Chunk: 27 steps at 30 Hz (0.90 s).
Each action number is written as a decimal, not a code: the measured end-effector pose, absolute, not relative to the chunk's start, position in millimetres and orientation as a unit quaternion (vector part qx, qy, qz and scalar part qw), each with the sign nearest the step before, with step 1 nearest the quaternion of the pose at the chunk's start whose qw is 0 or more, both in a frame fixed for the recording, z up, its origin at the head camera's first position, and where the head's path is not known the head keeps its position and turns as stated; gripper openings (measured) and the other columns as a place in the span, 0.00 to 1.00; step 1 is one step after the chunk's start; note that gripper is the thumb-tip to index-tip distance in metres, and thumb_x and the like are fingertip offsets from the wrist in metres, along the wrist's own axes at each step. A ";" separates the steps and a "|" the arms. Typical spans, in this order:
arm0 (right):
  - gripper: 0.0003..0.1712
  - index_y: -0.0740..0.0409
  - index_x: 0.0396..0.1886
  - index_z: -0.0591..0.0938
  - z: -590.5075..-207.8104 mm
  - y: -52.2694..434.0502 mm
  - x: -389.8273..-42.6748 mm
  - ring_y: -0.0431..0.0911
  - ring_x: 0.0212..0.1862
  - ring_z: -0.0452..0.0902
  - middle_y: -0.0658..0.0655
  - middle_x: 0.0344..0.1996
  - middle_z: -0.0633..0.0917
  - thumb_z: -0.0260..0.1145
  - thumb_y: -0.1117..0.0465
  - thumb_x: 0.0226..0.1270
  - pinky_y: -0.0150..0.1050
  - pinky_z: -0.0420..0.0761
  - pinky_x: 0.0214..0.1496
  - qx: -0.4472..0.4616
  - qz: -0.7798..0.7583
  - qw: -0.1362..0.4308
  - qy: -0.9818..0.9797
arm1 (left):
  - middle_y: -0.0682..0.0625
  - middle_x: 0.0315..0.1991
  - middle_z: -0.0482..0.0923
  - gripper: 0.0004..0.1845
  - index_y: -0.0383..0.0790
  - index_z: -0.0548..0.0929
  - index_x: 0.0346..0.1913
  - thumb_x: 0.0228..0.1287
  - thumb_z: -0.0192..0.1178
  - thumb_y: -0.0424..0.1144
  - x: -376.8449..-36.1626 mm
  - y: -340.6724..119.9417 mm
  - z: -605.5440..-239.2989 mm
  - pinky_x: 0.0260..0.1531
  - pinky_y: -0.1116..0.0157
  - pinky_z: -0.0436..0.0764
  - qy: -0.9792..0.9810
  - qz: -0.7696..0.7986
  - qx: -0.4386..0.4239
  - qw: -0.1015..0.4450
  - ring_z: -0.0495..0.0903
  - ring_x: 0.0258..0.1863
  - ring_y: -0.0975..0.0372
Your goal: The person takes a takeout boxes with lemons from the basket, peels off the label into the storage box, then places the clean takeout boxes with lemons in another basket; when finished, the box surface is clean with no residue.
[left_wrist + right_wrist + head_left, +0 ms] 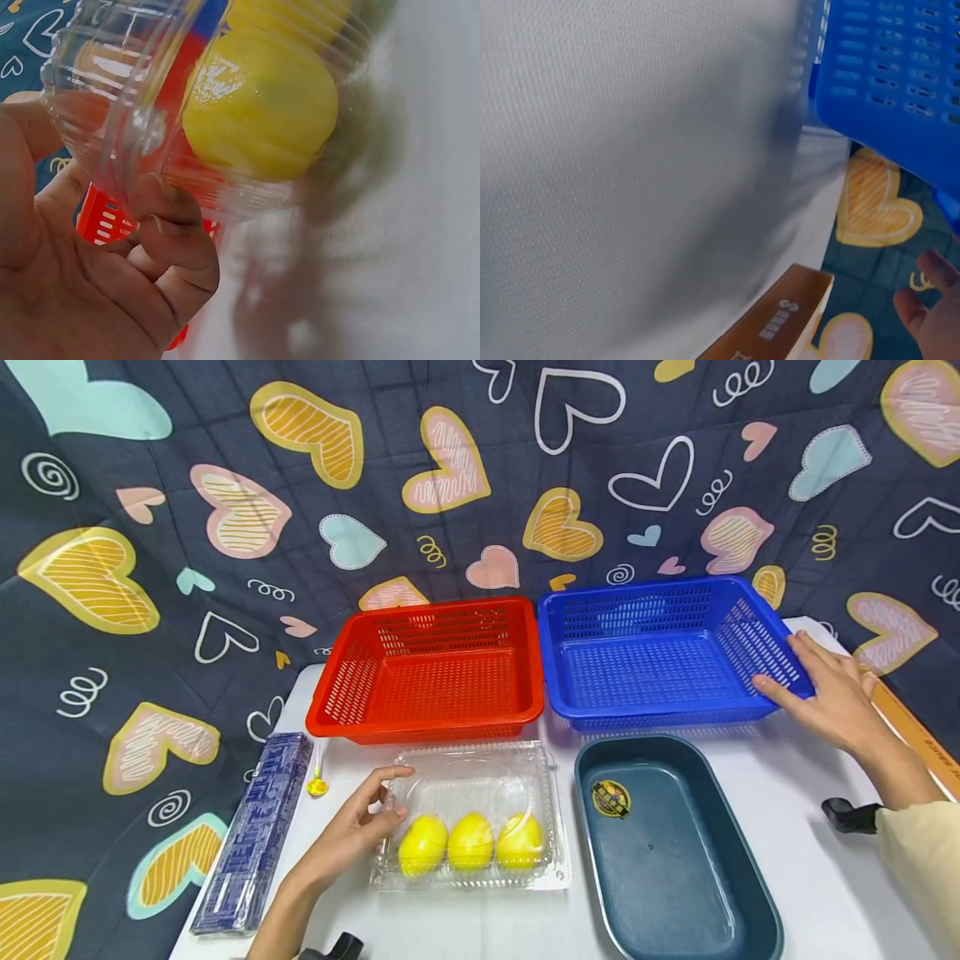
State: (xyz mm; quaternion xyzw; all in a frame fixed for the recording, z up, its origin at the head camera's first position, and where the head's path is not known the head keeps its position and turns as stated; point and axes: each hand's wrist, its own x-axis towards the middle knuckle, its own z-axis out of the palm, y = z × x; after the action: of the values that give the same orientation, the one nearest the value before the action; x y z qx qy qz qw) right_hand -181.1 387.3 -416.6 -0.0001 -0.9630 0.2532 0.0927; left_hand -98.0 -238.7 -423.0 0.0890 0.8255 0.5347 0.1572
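Open tabletop (817, 877) (right of tray (675, 852))

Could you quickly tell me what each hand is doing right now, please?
Left hand: grips the clear clamshell box of lemons at its left edge.
Right hand: open, fingers resting on the blue basket.

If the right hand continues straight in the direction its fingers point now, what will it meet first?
The right hand already lies with straight fingers on the right rim of the blue basket, pointing left and inward. Going on, it would probably slide over that rim into the basket, which looks empty; the depth is unclear.
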 end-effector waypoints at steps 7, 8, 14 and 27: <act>0.53 0.64 0.82 0.45 -417.3 390.5 -179.9 0.81 0.75 0.39 0.70 0.82 0.42 0.56 0.40 0.73 0.81 0.38 0.62 0.004 0.254 0.080 -0.964 | 0.42 0.43 0.63 0.26 0.47 0.70 0.71 0.72 0.59 0.36 -99.4 -237.6 -422.9 0.17 0.65 0.74 0.812 0.557 0.103 0.140 0.67 0.20 0.65; 0.53 0.64 0.82 0.45 -417.3 390.5 -179.9 0.82 0.75 0.39 0.70 0.81 0.42 0.56 0.40 0.73 0.82 0.38 0.62 0.004 0.253 0.079 -0.964 | 0.41 0.43 0.63 0.26 0.47 0.71 0.71 0.71 0.59 0.36 -99.6 -237.9 -422.8 0.16 0.65 0.74 0.812 0.558 0.105 0.137 0.67 0.19 0.66; 0.53 0.64 0.82 0.43 -417.0 389.7 -179.6 0.82 0.76 0.37 0.70 0.81 0.41 0.55 0.40 0.74 0.84 0.34 0.65 -0.002 0.261 0.070 -0.963 | 0.41 0.43 0.62 0.26 0.42 0.71 0.70 0.71 0.60 0.33 -100.1 -241.3 -421.0 0.15 0.64 0.75 0.809 0.559 0.130 0.128 0.66 0.16 0.67; 0.52 0.61 0.82 0.42 -417.6 392.8 -178.0 0.75 0.79 0.30 0.66 0.82 0.39 0.55 0.41 0.74 0.81 0.27 0.70 0.000 0.287 0.062 -0.956 | 0.40 0.51 0.65 0.25 0.37 0.70 0.69 0.71 0.59 0.31 -99.4 -247.5 -411.0 0.23 0.66 0.78 0.799 0.561 0.179 0.120 0.71 0.27 0.65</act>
State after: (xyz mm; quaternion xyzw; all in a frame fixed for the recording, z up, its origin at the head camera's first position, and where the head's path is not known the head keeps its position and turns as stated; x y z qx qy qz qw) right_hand -178.0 392.8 -417.6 0.0001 -0.9560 0.2866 0.0625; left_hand -99.4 -247.5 -411.0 0.1793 0.7990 0.5613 0.1204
